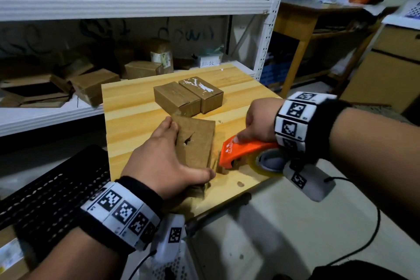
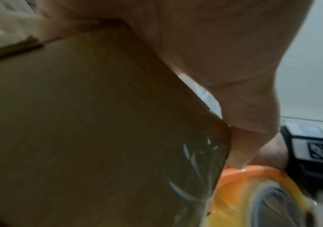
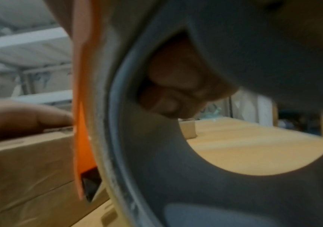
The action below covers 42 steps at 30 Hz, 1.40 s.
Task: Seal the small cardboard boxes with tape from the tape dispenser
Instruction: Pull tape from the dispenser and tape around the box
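Note:
A small brown cardboard box (image 1: 196, 143) with a torn hole in its top lies on the wooden table (image 1: 136, 111). My left hand (image 1: 163, 161) grips it, fingers over the far left edge and thumb along the near edge. In the left wrist view the thumb (image 2: 234, 92) lies against the box (image 2: 79, 122), and wrinkled clear tape (image 2: 195, 176) shows on its side. My right hand (image 1: 259, 120) grips the orange tape dispenser (image 1: 241, 150), whose front end meets the box's right side. Its fingers (image 3: 176, 84) curl inside the grey roll core (image 3: 156, 169).
Two more small boxes (image 1: 175, 96) (image 1: 204, 91) stand side by side at the back of the table. White shelving (image 1: 136, 4) with several cardboard boxes runs behind and to the left. A black mesh basket (image 1: 45, 188) sits at the near left, a wooden desk (image 1: 302, 20) at the back right.

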Each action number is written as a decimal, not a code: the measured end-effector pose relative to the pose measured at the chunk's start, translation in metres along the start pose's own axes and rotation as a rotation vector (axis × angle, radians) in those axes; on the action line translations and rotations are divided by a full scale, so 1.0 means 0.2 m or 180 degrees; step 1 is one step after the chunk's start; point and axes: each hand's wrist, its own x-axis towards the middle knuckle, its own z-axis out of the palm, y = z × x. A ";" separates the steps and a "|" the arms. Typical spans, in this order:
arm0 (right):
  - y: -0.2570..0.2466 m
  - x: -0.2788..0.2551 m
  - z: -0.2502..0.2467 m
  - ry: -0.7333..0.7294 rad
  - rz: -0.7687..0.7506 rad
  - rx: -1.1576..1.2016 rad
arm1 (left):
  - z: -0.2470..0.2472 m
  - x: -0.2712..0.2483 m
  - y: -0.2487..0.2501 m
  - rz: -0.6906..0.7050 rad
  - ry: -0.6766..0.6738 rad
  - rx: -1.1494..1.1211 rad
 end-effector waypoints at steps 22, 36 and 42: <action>-0.05 0.09 0.22 0.0607 0.0513 0.0505 | 0.01 0.02 -0.09 -0.0031 0.0119 -0.0327; -0.04 -0.09 0.34 0.2044 -0.0320 0.3566 | 0.02 0.03 -0.08 -0.0083 0.0083 -0.0251; -0.15 -0.05 0.40 0.0922 -0.0216 0.4796 | 0.01 0.02 -0.07 -0.0080 0.0062 -0.0275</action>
